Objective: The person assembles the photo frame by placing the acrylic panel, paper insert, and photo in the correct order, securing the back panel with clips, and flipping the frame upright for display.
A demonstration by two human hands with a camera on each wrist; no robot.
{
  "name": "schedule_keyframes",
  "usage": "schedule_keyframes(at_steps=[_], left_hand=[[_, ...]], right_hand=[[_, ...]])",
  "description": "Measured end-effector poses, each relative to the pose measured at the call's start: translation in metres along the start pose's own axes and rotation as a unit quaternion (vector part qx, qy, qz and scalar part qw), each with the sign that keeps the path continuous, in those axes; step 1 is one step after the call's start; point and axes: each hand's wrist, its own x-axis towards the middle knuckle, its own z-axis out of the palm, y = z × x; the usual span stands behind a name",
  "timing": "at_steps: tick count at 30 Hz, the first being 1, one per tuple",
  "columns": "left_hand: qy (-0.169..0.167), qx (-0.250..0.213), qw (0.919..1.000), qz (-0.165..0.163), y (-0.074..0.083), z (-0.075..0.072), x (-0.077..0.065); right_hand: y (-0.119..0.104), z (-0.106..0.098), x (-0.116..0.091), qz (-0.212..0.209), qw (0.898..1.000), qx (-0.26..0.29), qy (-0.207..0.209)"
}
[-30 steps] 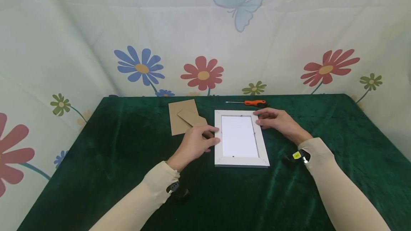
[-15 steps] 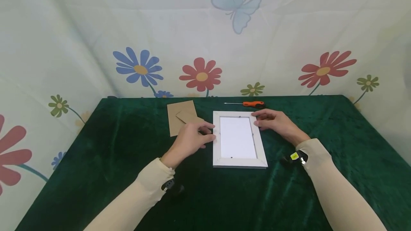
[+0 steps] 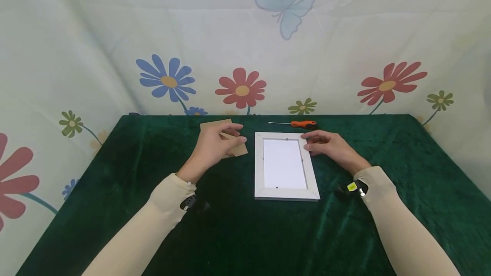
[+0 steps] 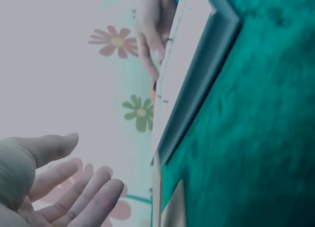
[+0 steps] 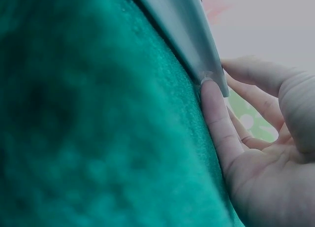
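Note:
A white picture frame (image 3: 258, 169) lies flat on the green cloth, small dark tabs along its inner edges and a white sheet (image 3: 284, 163) in its opening. At its far right corner my right hand (image 3: 331, 148) holds the rim; the right wrist view shows the thumb (image 5: 216, 106) against the frame's side. Left of the frame, my left hand (image 3: 209, 146) hovers over two brown backing boards, with fingers (image 4: 101, 202) spread and nothing between them. It partly hides the larger board (image 3: 216, 123) and the smaller board (image 3: 239, 150) on top.
An orange-handled screwdriver (image 3: 303, 124) lies behind the frame near the table's back edge. Dark green velvet cloth (image 3: 230, 237) covers the table. A white curtain (image 3: 115, 24) with printed flowers hangs behind and to the left.
My left hand has left the frame's left edge and moved left and away from me, over the brown boards. My right hand and the frame stay in place.

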Motion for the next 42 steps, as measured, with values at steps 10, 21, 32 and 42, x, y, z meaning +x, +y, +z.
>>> schedule_keyframes(at_steps=[10,21,32,42], left_hand=[[0.021,-0.002,0.9995,-0.022,-0.016,-0.024,0.013],[0.043,-0.025,0.9984,-0.029,-0.05,-0.047,0.03],[0.073,-0.066,0.993,-0.066,-0.092,-0.061,0.043],[0.086,-0.075,0.9887,-0.097,-0.112,-0.065,0.05]], right_hand=[[0.0,0.0,-0.001,-0.003,1.0,0.001,0.0],[0.001,-0.001,0.001,-0.002,1.0,0.005,-0.001],[0.002,-0.001,0.002,-0.002,1.0,0.005,-0.002],[0.002,-0.001,0.002,-0.002,1.0,0.005,-0.002]])
